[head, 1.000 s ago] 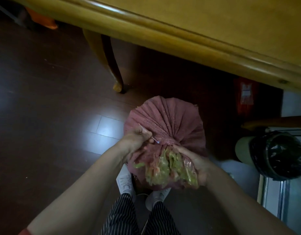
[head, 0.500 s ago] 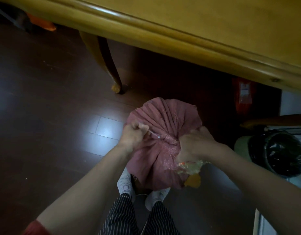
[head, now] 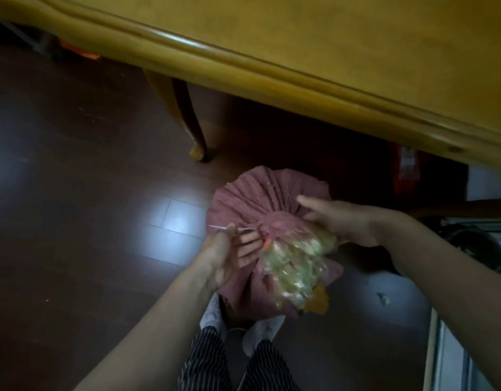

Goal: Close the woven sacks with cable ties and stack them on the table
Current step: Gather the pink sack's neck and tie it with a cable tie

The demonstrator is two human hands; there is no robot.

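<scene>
A pink woven sack (head: 252,193) stands on the dark floor in front of my feet, its mouth gathered into pleats. A clear inner liner (head: 294,263) with greenish contents spills out of the neck toward me. My left hand (head: 229,249) pinches the thin white tail of a cable tie (head: 229,228) that runs to the gathered neck. My right hand (head: 339,218) rests on the right side of the neck, fingers stretched out over the pleats.
The yellow wooden table (head: 314,52) overhangs the sack, one curved leg (head: 187,119) standing to the far left. A red packet (head: 407,167) lies under the table at right. A black-lined bin (head: 475,244) sits close on the right.
My right hand has let go of the bunched neck and opened, so the liner shows again. My left hand has pulled the tie tail out to the left.
</scene>
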